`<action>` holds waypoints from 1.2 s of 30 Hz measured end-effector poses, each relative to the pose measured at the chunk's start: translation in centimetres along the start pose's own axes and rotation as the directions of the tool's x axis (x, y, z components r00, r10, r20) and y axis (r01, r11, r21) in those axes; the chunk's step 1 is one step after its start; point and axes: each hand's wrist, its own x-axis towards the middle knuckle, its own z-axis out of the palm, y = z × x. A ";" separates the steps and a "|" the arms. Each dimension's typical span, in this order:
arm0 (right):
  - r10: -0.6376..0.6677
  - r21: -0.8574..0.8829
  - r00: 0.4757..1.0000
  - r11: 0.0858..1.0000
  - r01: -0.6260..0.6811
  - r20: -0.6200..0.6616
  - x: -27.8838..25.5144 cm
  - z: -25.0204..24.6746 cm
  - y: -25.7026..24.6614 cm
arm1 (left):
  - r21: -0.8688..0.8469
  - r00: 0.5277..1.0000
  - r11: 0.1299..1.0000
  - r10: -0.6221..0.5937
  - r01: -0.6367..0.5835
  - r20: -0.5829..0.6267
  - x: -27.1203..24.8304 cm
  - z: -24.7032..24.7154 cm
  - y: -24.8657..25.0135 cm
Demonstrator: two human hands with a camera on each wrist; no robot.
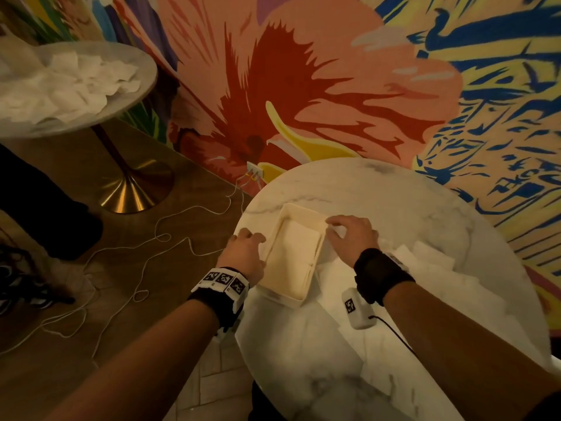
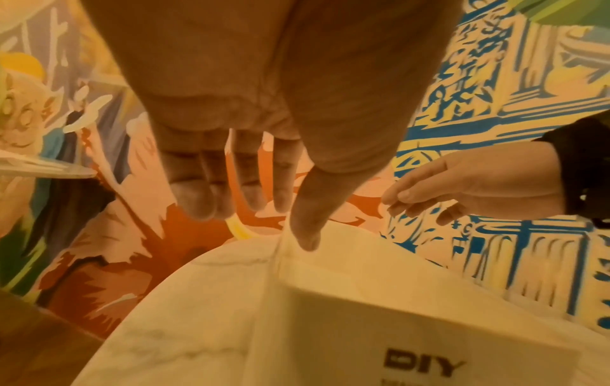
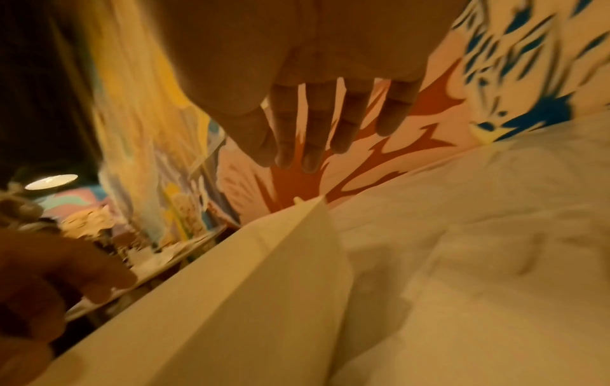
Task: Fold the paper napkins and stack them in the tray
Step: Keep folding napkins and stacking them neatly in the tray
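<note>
A cream tray (image 1: 274, 244) stands on the round marble table (image 1: 364, 183), with a folded white napkin (image 1: 296, 256) lying flat inside it. My left hand (image 1: 246, 247) sits against the tray's left side. Its thumb (image 2: 305, 235) touches the tray (image 2: 363, 300) at the rim, and its fingers hang relaxed and hold nothing. My right hand (image 1: 349, 235) hovers at the tray's far right corner. In the right wrist view its fingers (image 3: 313, 146) hang straight and empty above the tray wall (image 3: 247, 300). Loose white napkins (image 1: 425, 259) (image 3: 478, 235) lie right of the tray.
A second round table (image 1: 133, 95) at the back left carries a heap of unfolded napkins (image 1: 76, 80). White cables (image 1: 151, 247) run over the wooden floor to a wall socket (image 1: 254, 170). A dark-clothed leg (image 1: 45, 208) stands at the left. The mural wall is close behind the table.
</note>
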 end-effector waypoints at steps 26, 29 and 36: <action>0.458 0.000 0.861 0.883 -0.469 0.224 -17.1 -5.1 22.9 | -0.184 0.908 0.956 0.276 -0.227 0.316 -5.9 17.6 19.3; 0.433 0.016 0.867 0.893 -0.450 0.248 -17.5 -5.0 22.7 | -0.186 0.922 0.962 0.248 -0.199 0.296 -5.4 18.2 20.4; 0.387 0.078 0.876 0.902 -0.424 0.287 -18.3 -5.6 23.5 | -0.286 0.970 0.951 0.173 -0.119 0.172 -4.4 18.7 21.5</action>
